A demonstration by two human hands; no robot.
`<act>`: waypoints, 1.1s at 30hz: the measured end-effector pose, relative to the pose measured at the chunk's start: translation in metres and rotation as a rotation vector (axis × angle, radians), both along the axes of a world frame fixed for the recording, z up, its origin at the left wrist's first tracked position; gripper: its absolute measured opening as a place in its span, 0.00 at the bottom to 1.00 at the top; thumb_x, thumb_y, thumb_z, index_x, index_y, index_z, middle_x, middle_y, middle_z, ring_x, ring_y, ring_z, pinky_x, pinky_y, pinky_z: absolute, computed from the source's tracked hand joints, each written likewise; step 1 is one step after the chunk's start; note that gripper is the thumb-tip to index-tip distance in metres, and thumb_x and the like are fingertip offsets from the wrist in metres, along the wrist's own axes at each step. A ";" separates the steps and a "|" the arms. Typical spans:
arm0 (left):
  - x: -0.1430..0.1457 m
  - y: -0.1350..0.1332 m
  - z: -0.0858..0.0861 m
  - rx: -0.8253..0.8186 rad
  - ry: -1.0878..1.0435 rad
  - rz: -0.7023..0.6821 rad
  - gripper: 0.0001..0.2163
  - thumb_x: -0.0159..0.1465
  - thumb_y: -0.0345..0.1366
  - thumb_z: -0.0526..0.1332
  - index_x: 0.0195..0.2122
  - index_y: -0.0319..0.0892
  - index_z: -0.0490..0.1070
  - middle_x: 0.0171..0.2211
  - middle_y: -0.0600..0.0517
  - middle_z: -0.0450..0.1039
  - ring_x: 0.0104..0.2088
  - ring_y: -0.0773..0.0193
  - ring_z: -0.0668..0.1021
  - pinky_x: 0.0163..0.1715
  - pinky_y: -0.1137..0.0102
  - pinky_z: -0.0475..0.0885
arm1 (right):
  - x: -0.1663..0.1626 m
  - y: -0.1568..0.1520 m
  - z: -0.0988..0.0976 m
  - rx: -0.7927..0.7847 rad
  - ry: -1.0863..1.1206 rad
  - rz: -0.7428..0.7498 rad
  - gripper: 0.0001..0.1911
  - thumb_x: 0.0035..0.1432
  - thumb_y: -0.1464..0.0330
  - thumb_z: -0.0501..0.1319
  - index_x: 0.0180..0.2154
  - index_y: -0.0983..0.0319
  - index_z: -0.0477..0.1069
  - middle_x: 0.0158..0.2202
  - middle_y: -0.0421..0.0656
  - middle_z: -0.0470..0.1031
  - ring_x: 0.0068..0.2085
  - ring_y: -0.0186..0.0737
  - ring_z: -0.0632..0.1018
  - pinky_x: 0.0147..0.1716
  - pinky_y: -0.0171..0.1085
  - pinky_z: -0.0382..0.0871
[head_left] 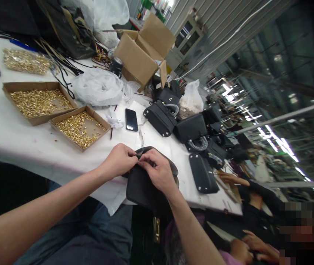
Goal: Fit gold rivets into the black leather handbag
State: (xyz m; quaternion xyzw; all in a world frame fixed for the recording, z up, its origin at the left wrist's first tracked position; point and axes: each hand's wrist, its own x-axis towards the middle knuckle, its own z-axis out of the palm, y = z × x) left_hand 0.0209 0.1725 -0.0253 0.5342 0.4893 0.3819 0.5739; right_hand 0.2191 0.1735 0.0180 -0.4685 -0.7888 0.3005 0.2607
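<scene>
A black handbag (143,187) lies at the front edge of the table, its lower part hanging over toward my lap. My left hand (121,161) is closed in a pinch at the bag's upper edge. Fingertips of my right hand (158,170) meet it there, also pinched, with the wrist across the bag. Any small part between the fingers is hidden. Below the bag shows a gold-coloured metal fitting (156,230). Left of my hands, a shallow cardboard tray (83,146) holds many small gold metal pieces, and a larger tray (37,121) holds more.
A phone (131,120) lies beyond my hands, near crumpled plastic bags (97,88) and an open cardboard box (135,60). Several finished-looking black handbags (161,117) stand at the right. A bag of gold pieces (25,62) lies far left. Other people's hands (252,244) are at lower right.
</scene>
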 end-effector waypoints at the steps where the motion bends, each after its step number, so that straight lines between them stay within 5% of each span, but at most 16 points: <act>1: 0.000 0.000 0.000 0.005 -0.001 0.000 0.12 0.59 0.38 0.60 0.18 0.42 0.67 0.16 0.56 0.60 0.20 0.68 0.64 0.20 0.69 0.52 | 0.000 0.000 -0.001 -0.004 0.000 -0.006 0.04 0.69 0.71 0.70 0.40 0.56 0.81 0.40 0.41 0.77 0.42 0.43 0.79 0.43 0.42 0.71; 11: -0.004 0.002 0.001 0.060 0.013 -0.071 0.14 0.61 0.38 0.60 0.19 0.42 0.63 0.17 0.57 0.57 0.21 0.69 0.63 0.22 0.69 0.49 | -0.001 -0.002 0.001 -0.005 -0.006 -0.036 0.04 0.68 0.73 0.71 0.40 0.56 0.82 0.39 0.40 0.76 0.41 0.42 0.78 0.42 0.41 0.71; 23: -0.008 -0.001 -0.004 -0.006 -0.066 -0.161 0.12 0.66 0.40 0.60 0.31 0.39 0.79 0.23 0.54 0.69 0.26 0.64 0.71 0.25 0.70 0.59 | -0.007 -0.008 0.006 0.020 -0.039 -0.098 0.06 0.66 0.72 0.71 0.43 0.57 0.78 0.39 0.39 0.76 0.37 0.40 0.76 0.39 0.40 0.70; 33: -0.008 -0.008 -0.003 0.031 -0.054 -0.158 0.14 0.69 0.42 0.61 0.30 0.39 0.78 0.24 0.55 0.67 0.27 0.65 0.70 0.27 0.70 0.59 | -0.009 -0.009 0.005 -0.001 -0.088 -0.169 0.08 0.64 0.72 0.71 0.45 0.58 0.80 0.38 0.39 0.80 0.35 0.39 0.77 0.39 0.40 0.71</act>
